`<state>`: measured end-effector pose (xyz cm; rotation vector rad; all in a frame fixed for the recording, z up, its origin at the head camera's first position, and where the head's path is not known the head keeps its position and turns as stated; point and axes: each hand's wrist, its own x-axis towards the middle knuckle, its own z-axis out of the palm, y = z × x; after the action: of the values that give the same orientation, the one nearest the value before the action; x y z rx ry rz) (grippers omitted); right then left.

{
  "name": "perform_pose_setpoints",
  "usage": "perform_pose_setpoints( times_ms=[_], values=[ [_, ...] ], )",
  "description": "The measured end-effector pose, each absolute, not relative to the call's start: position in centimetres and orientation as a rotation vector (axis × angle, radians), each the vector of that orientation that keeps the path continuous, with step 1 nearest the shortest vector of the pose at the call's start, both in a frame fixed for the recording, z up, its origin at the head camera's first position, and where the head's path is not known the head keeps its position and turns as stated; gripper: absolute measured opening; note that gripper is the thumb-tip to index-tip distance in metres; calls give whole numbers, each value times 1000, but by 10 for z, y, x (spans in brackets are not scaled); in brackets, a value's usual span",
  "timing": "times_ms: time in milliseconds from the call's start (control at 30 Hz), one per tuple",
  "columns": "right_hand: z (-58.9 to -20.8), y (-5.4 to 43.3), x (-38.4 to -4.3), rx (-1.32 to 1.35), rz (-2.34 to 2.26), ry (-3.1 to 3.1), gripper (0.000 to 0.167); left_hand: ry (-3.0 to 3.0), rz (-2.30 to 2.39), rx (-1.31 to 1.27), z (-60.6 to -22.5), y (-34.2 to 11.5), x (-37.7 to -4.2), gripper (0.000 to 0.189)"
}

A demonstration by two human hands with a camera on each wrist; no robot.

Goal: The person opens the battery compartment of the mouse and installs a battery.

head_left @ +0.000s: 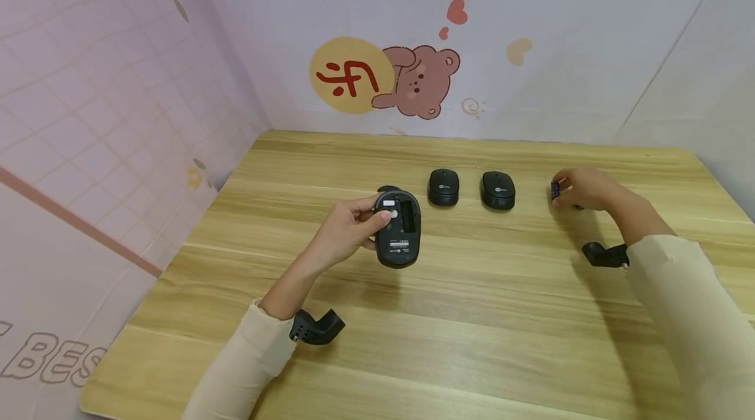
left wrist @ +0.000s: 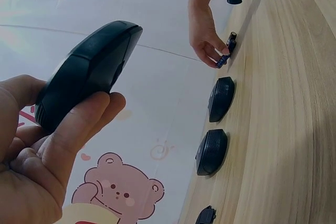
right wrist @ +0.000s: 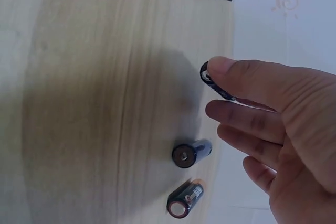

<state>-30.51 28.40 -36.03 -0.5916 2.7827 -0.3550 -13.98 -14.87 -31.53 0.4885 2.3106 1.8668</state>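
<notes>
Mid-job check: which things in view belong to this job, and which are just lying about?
Seemingly in the job:
mouse, in the left hand
battery, pinched by the right hand
black piece, perhaps the mouse's cover

Lying about for now:
two table mice
two loose batteries

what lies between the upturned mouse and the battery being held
In the head view, the left black mouse and right black mouse sit on the wooden table between the upturned mouse and the held battery.
</notes>
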Motion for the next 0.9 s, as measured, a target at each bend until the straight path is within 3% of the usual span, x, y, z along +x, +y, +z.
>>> perform_pose_setpoints(
  times_ms=[900],
  values=[
    [-339,232,-274,-591,-1081,2643,47,2294,1872,497,-318,-147,-140,41]
  ],
)
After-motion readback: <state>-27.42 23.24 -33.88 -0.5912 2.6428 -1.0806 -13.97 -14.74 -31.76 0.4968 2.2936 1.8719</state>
